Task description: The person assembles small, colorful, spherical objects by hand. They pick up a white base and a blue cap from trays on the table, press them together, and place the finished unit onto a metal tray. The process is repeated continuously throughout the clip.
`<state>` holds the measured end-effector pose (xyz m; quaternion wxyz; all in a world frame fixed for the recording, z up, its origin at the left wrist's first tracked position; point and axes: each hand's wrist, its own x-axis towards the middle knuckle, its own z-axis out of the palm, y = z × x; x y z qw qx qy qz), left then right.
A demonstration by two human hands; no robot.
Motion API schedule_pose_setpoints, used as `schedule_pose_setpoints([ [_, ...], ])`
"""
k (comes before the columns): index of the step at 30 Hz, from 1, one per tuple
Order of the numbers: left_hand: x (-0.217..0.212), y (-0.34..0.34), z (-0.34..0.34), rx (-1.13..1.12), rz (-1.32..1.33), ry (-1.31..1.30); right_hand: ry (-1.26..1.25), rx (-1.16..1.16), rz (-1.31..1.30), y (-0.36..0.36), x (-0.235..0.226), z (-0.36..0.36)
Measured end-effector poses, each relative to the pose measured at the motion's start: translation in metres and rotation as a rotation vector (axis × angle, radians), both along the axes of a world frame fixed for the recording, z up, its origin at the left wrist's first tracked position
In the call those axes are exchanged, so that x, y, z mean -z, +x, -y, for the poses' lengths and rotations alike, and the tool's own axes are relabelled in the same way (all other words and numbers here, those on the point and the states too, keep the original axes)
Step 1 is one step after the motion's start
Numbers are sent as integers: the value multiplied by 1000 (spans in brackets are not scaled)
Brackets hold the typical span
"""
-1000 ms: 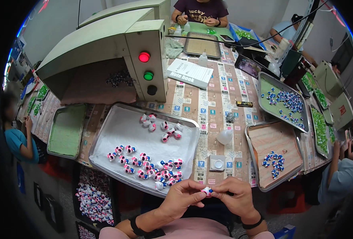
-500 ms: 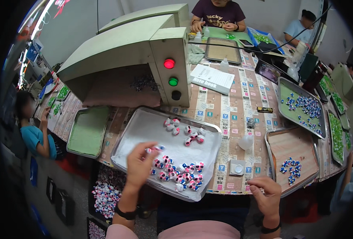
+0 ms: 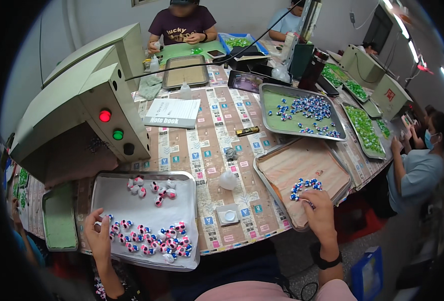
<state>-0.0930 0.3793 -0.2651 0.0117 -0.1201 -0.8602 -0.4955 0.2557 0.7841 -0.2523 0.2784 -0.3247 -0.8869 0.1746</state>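
My left hand is closed in a pinch at the left rim of a metal tray lined with white paper. A bit of white shows between its fingers, most of it hidden. Small painted figures in pink, white, black and blue crowd the tray's near half; pink-and-white balls without blue sit toward its far side. My right hand reaches over a second tray with tan lining. Its fingers are closed beside a cluster of small blue-and-white pieces; what they hold, if anything, is unclear.
Between the trays stand a white squeeze bottle and a small white dish. A cream machine with lit buttons stands left. Farther back are a notebook, a marker-like tube and another tray of blue pieces. Other people work around the table.
My view has turned right. My right hand has moved from the table edge onto the tan-lined tray's pieces. My left hand has gone from above the figures to the white-lined tray's left rim.
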Motion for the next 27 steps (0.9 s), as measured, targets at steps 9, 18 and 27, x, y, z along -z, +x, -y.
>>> schedule_pose_setpoints([
  [9,-38,81,-73,456,886,917,67,-98,176,-17,22,-10],
  [18,-16,136,-112,672,1283,937,-109,-119,9,-23,11,-9],
  [27,-6,146,-116,652,1355,1002,-880,-316,-266,-49,-5,58],
])
